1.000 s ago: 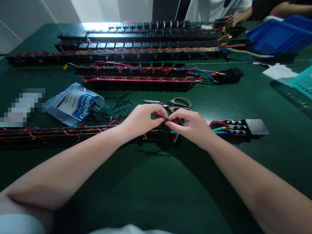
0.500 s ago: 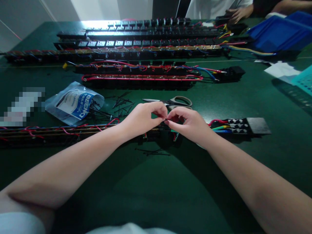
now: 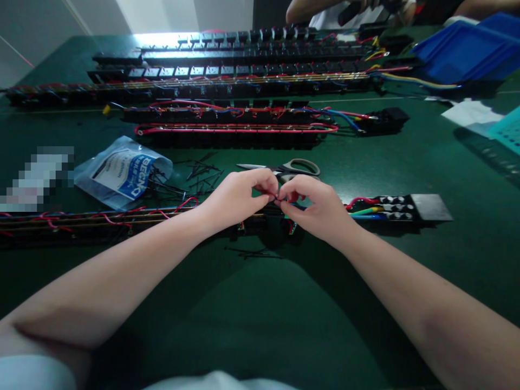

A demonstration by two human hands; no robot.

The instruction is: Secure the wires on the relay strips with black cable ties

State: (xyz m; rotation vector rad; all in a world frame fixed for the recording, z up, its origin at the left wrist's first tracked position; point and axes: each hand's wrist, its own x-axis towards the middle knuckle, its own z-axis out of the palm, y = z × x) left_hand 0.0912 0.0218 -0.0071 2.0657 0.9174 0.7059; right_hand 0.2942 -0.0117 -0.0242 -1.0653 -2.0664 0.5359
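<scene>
My left hand is closed in a pinch above a long black strip of wired modules. Fingertip to fingertip with it, my right hand pinches at the same spot. A tiny dark and reddish bit shows between the fingertips, too small to name. Just behind the hands lies a pair of scissors with grey and black handles. The strip's right end carries red, green and blue wires running to a connector block with a metal plate. My hands hide the strip's middle.
Behind the strip on the left, a clear bag spills black cable ties; several more lie in front. Other wired strips stretch across the back. A blue bin stands far right, near a co-worker's arm.
My hands stay at the same spot; the right fingers have shifted slightly. At the back, the co-worker's hand has left the table and an arm now reaches in farther left.
</scene>
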